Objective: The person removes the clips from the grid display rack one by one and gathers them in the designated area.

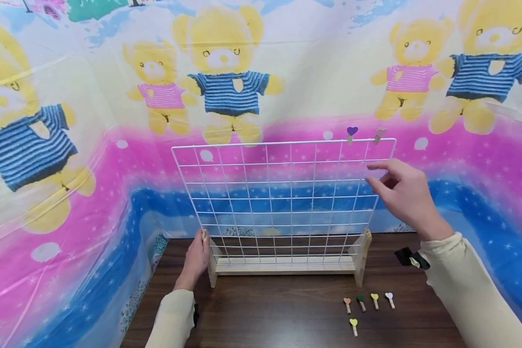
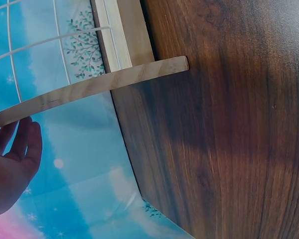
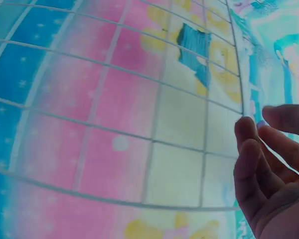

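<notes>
A white wire grid panel (image 1: 267,183) stands upright in a wooden stand (image 1: 287,265). My left hand (image 1: 195,256) grips the top of the stand's left wooden side; in the left wrist view its fingertips (image 2: 34,142) meet the edge of that wooden side piece (image 2: 89,85). Before the grid's upper right part is my right hand (image 1: 402,193), thumb and forefinger parted with nothing between them. Two clothespins sit on the top wire: one with a purple heart (image 1: 352,130), and a pale one (image 1: 379,135) near the right corner.
Several heart clothespins, orange (image 1: 347,303), green (image 1: 361,301), yellow (image 1: 375,298) and white (image 1: 389,297) among them, lie on the dark wooden table (image 1: 261,314) at front right. A bear-printed cloth (image 1: 313,92) hangs behind and at both sides.
</notes>
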A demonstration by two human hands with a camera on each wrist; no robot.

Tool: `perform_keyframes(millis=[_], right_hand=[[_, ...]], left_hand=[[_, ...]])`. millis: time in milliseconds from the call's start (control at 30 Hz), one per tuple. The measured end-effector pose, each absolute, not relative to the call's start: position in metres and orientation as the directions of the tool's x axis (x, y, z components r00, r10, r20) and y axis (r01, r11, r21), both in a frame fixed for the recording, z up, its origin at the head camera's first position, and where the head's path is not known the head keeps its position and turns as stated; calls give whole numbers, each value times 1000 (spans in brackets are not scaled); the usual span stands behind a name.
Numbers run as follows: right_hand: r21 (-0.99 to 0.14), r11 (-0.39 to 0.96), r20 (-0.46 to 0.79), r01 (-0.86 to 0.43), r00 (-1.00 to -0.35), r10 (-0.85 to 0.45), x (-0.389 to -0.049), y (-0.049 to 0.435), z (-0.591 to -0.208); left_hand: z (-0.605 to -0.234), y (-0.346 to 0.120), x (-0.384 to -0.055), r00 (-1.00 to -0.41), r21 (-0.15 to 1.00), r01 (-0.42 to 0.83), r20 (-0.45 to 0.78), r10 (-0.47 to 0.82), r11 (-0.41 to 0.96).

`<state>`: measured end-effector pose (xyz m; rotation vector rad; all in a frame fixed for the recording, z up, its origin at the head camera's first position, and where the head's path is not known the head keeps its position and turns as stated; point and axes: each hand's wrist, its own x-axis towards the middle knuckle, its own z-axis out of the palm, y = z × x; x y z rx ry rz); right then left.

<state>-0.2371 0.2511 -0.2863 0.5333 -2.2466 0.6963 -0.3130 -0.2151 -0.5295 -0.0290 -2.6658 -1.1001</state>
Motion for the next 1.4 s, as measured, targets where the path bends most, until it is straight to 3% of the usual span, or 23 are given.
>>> perform_keyframes(millis=[167,300,700,967,1400], right_hand=[[-287,765,787,-577,-597,-155,-244,239,-264],[-284,772,794,-569,-591,-143,-247,231,-252],[-335,790,703,-513,-694,-152,-269,219,-235],[-477,742,596,-471,-794,-121,-280,215,-231],[-591,670,538,-450,-838,-88,-282,214,-230]], left_hand=[[-529,-216,-312,-968,695,113,238,-79,710],[-528,-215,-312,-969,696,110,235,-81,710],[-528,-214,-313,-968,697,114,237,-77,708],[-532,-216,-315,-968,703,117,239,-78,701],[-530,-216,-314,-971,707,103,224,-84,700]])
